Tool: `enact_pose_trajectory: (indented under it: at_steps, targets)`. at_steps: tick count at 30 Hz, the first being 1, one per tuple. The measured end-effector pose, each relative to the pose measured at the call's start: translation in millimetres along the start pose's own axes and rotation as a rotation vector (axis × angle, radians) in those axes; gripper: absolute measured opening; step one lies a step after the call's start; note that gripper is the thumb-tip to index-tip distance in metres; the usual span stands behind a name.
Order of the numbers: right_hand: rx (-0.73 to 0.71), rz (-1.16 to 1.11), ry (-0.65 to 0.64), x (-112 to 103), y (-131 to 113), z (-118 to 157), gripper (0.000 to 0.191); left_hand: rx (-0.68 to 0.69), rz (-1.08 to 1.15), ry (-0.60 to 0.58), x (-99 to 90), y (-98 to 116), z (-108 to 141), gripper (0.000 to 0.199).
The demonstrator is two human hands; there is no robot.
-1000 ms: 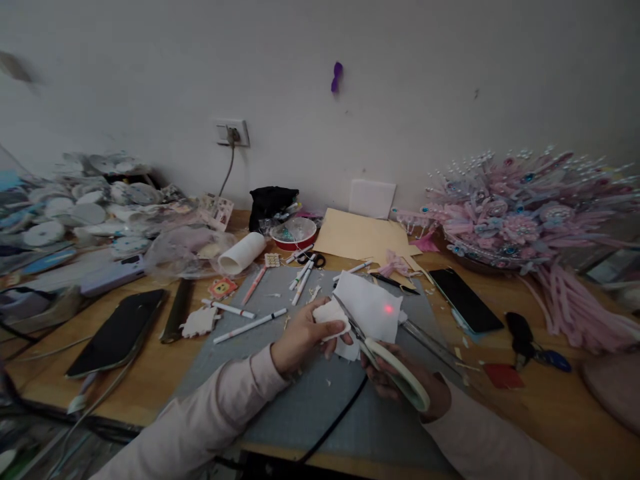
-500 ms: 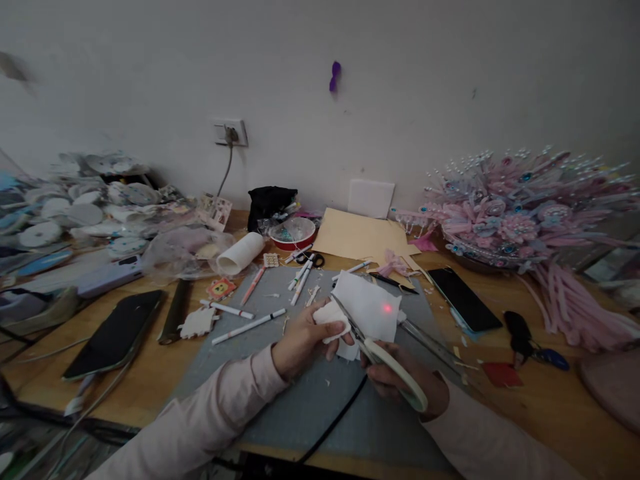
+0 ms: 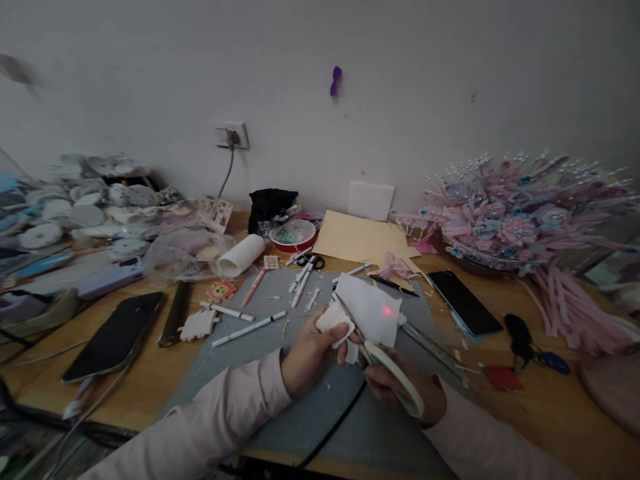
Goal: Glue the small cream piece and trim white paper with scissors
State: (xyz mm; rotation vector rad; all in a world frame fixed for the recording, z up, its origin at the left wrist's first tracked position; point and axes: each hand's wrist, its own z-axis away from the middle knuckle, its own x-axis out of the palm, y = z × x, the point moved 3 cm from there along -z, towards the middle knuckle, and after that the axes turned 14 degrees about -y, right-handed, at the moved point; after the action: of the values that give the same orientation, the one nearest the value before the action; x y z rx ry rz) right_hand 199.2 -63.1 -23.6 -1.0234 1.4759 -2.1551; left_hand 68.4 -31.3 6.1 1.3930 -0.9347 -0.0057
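Pinched between the thumb and fingers of my left hand (image 3: 311, 352) is a small white cut piece (image 3: 333, 320), perhaps paper or foam. My right hand (image 3: 400, 380) is wrapped round the pale handles of a pair of scissors (image 3: 395, 375). The scissor blades point up and left, at the right edge of the white piece; whether they bite into it I cannot tell. A larger white sheet (image 3: 370, 300) with a red light spot lies behind both hands on the grey cutting mat (image 3: 270, 407).
Several marker pens (image 3: 249, 328) lie left of my hands, near a white cut-out (image 3: 197, 325). A dark phone (image 3: 465, 302) and keys (image 3: 520, 340) are on the right, below a pink beaded headdress (image 3: 520, 220). Another phone (image 3: 114, 335) lies left. A black cable (image 3: 335, 427) crosses the mat.
My left hand has shifted slightly right with the white piece, closer to the scissors. The white piece has turned a little. My right hand keeps nearly the same place.
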Motion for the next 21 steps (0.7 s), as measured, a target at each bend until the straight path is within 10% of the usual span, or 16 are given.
enact_pose_trajectory:
  at_steps: [21]
  targets:
    - [-0.039, -0.087, 0.014, 1.4, 9.9, -4.1, 0.051, -0.003, -0.014, -0.001, -1.3, 0.0, -0.4, 0.024]
